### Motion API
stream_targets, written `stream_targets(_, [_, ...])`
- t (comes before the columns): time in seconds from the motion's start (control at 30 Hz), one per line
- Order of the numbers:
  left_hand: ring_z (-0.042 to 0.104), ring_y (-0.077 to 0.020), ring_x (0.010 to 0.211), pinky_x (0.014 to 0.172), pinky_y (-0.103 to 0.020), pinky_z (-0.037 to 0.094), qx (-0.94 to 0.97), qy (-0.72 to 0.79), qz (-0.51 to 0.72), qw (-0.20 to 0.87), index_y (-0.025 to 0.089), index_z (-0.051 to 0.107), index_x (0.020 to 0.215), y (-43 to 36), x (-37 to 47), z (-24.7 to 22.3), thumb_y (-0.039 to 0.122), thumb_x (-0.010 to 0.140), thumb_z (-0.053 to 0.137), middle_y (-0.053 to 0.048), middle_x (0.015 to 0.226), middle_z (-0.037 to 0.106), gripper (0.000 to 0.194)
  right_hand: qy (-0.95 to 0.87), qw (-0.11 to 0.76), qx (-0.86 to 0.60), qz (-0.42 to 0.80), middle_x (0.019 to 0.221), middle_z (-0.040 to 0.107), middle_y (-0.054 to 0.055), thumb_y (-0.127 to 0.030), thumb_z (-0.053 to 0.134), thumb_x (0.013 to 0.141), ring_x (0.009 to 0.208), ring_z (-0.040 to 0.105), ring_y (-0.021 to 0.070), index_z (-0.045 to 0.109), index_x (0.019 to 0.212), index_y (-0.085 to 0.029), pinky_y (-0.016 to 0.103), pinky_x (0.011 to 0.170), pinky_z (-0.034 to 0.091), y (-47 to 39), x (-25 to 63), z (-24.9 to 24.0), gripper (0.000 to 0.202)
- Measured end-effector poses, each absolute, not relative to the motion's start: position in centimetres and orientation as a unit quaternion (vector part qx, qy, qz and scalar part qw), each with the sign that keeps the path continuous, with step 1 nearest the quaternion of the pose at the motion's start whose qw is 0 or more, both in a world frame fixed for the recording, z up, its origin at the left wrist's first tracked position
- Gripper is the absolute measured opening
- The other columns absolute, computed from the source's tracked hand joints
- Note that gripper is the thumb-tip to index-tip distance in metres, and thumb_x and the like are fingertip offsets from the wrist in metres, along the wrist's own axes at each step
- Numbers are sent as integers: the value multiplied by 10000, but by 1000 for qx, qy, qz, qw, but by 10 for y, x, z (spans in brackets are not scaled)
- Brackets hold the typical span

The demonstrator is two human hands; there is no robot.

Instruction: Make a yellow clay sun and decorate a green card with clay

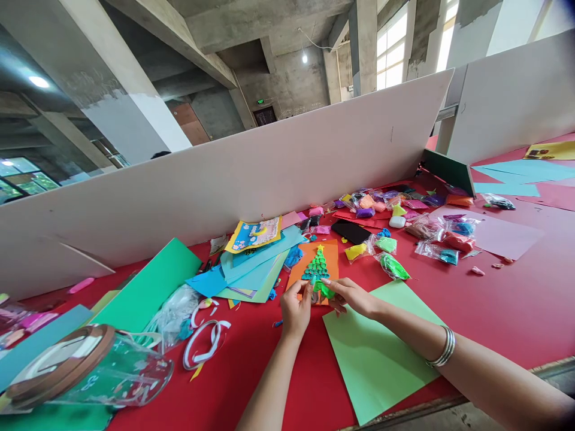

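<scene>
A lump of bright green modelling clay [324, 290] is stretched between my two hands, over the lower part of an orange card [296, 269]. My left hand [296, 306] pinches its left side with thumb and finger. From the right, the fingers of my right hand [354, 297] are closed on its other side. On the card is a Christmas tree [318, 263] of small clay pieces, green above and teal below, topped by a yellow star [320, 248]. My hands partly hide the tree's base. A light green paper sheet [381, 353] lies beneath my right forearm.
Bagged clay [393, 266] lies right of the card, near a black phone-like slab [350, 231]. Stacked coloured papers [256, 269] are to the left. A clear jar with a brown lid [126, 368] lies at front left. A white partition [269, 173] stands behind.
</scene>
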State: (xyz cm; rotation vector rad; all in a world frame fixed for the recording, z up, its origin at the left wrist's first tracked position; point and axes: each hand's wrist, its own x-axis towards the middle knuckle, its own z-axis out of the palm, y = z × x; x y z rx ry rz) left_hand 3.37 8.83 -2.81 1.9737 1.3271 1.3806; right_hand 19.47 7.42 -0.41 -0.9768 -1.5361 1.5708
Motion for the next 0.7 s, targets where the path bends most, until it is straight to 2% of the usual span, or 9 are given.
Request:
stream_targets(0.17, [459, -105, 496, 470, -192, 359, 673, 503, 502, 205, 181, 481, 589, 91, 32, -31, 520, 836, 452, 28, 510, 482, 421, -594, 370, -382, 603, 370, 395, -7, -696, 307, 827, 408, 408, 94, 411, 417, -179, 259, 543, 391, 72, 195, -1, 668])
stream_targets(0.33, [420, -107, 503, 472, -198, 346, 685, 505, 487, 196, 190, 443, 593, 91, 32, -32, 504, 852, 419, 28, 516, 454, 407, -588, 370, -415, 587, 381, 427, 6, -730, 311, 801, 414, 426, 98, 420, 406, -176, 260, 541, 377, 72, 193, -2, 689])
stream_targets(0.6, [482, -108, 514, 511, -207, 379, 741, 437, 476, 183, 183, 521, 636, 87, 37, -27, 427, 868, 443, 20, 540, 522, 346, -517, 416, -425, 616, 536, 550, 4, -748, 422, 726, 476, 510, 107, 514, 654, -148, 261, 551, 421, 77, 194, -7, 611])
stream_targets(0.7, [467, -110, 507, 525, -225, 354, 783, 412, 451, 116, 191, 478, 540, 84, 41, -27, 406, 863, 476, 24, 502, 487, 388, -543, 390, -373, 643, 647, 601, 26, -725, 484, 704, 576, 568, 131, 575, 752, -132, 284, 617, 463, 75, 194, -5, 601])
